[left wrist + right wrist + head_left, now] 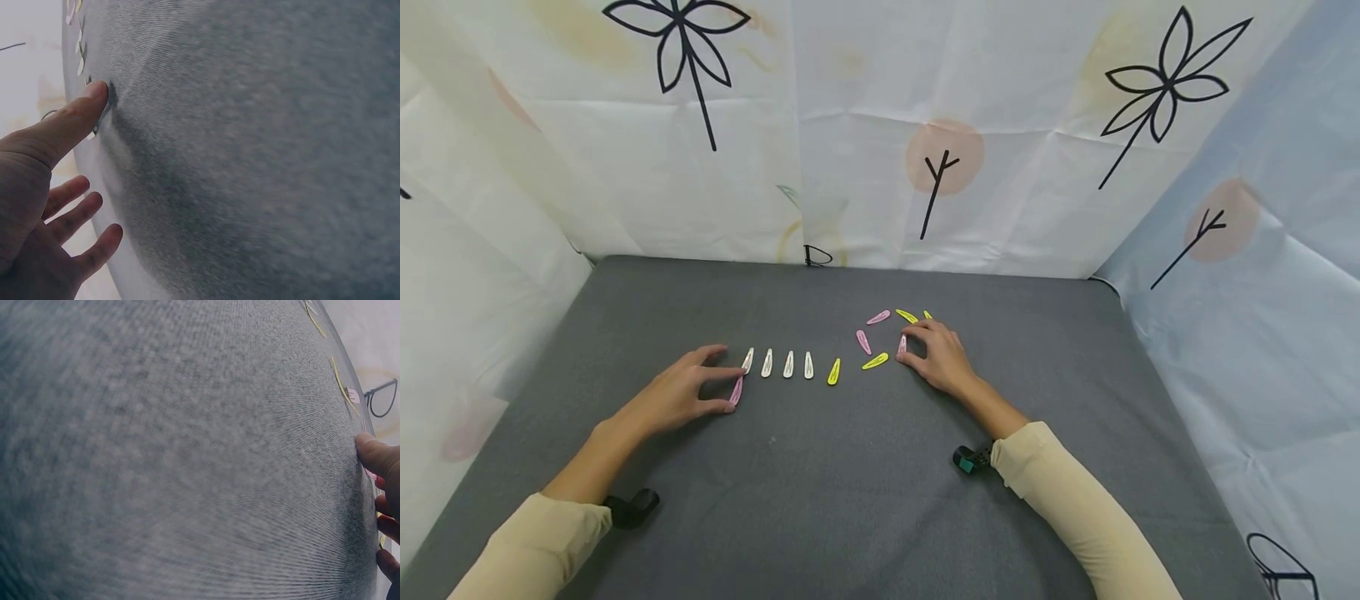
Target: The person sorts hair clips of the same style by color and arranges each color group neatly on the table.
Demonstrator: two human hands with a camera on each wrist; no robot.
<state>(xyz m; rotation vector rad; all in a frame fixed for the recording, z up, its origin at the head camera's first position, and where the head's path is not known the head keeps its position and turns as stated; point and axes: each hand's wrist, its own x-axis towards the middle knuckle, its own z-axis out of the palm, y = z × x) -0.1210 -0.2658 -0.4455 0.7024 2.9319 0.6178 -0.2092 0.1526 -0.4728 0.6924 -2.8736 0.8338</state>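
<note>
My left hand (681, 390) holds a pink snap hair clip (737, 392) end to end between thumb and index finger, its other fingers spread. Right beside that index fingertip lies the first white hair clip (748, 360) of a row of several. Between the thumb and fingers of my right hand (942, 357) is another pink hair clip (902, 344), pinched by its ends close to the cloth. In the right wrist view the thumb (375, 453) covers most of that clip. A yellow hair clip (876, 361) lies just left of the right hand.
Another yellow clip (834, 372) continues the white row on its right. Loose pink clips (864, 342) and a yellow clip (907, 316) lie around the right hand, one more partly behind it. Grey cloth (820, 483) covers the table; printed curtains (865, 167) stand behind and at both sides.
</note>
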